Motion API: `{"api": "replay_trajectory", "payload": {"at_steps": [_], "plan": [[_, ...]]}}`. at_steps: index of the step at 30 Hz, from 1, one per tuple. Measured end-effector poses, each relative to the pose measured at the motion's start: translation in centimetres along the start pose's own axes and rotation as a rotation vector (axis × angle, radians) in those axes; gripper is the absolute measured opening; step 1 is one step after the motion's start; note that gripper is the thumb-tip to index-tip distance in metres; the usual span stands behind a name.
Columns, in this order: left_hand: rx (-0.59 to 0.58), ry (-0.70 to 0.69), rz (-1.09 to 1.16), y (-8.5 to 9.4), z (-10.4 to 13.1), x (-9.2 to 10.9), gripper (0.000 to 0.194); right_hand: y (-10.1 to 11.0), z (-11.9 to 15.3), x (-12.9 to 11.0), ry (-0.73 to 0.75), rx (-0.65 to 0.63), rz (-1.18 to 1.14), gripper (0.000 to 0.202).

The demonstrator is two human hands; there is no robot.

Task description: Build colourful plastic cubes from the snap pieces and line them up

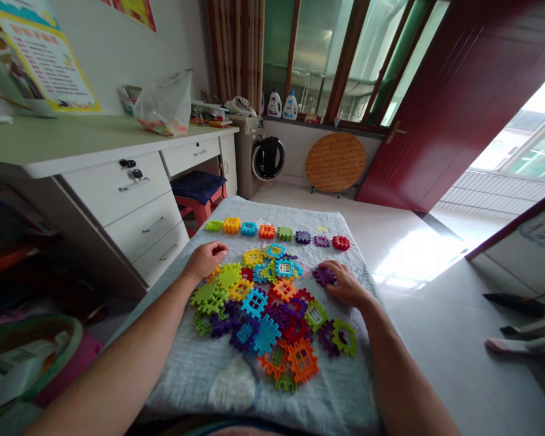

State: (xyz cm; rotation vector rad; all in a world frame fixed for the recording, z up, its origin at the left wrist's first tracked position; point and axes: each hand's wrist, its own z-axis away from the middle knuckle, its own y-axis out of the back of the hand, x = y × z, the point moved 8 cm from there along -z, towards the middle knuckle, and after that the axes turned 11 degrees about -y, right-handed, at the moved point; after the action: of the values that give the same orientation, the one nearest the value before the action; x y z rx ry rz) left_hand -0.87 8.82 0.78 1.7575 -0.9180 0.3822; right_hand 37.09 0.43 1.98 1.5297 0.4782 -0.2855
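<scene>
Interlocking plastic building tiles lie in a loose, many-coloured pile [267, 303] on a cloth-covered table [195, 387]. My left hand [205, 260] is at the pile's left edge, its fingers curled together and nothing visible in them. Below it are an orange-yellow tile [214, 272], partly covered by the hand, and a green tile [229, 276]. At the pile's right side, my right hand [347, 286] grips a dark purple tile [324, 277] between thumb and fingers. Across the far side runs a row of small stacks, from a green stack [214, 226] to a red stack [341, 243].
To the left stands a desk [91, 136] with drawers and a plastic bag [166, 109] on top. A stool [200, 188] is tucked beside it. Further back are a washing machine [249, 151], a round wooden board [336, 162] and a red door [418, 115]. A basket [75, 339] sits at lower left.
</scene>
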Motion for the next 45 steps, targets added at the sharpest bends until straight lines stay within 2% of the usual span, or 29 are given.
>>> {"api": "replay_trajectory", "payload": {"at_steps": [9,21,28,32,36,40,45], "plan": [[-0.002,0.006,-0.002,0.0,0.0,0.1,0.025,-0.1,0.0,-0.5,-0.018,-0.059,-0.009,0.062],[-0.003,-0.003,-0.008,0.0,0.0,-0.1,0.024,-0.2,-0.1,-0.4,-0.036,-0.039,0.032,0.068],[-0.011,-0.026,0.007,-0.2,-0.2,-0.3,0.023,-0.2,-1.0,-0.8,-0.048,-0.111,0.179,0.06],[-0.02,-0.022,0.019,-0.2,-0.1,-0.3,0.023,-0.2,-1.6,-1.5,-0.007,-0.153,0.278,0.06],[-0.037,-0.001,0.036,-0.3,0.0,-0.3,0.023,0.0,-2.2,-2.3,0.031,-0.171,0.351,0.051],[-0.055,0.012,0.036,-0.3,0.0,0.0,0.024,1.8,-4.5,-1.8,0.003,-0.101,0.369,0.048],[-0.071,0.02,0.05,-0.3,0.1,0.1,0.024,4.7,-10.3,1.3,-0.159,0.085,0.415,0.048]]}}
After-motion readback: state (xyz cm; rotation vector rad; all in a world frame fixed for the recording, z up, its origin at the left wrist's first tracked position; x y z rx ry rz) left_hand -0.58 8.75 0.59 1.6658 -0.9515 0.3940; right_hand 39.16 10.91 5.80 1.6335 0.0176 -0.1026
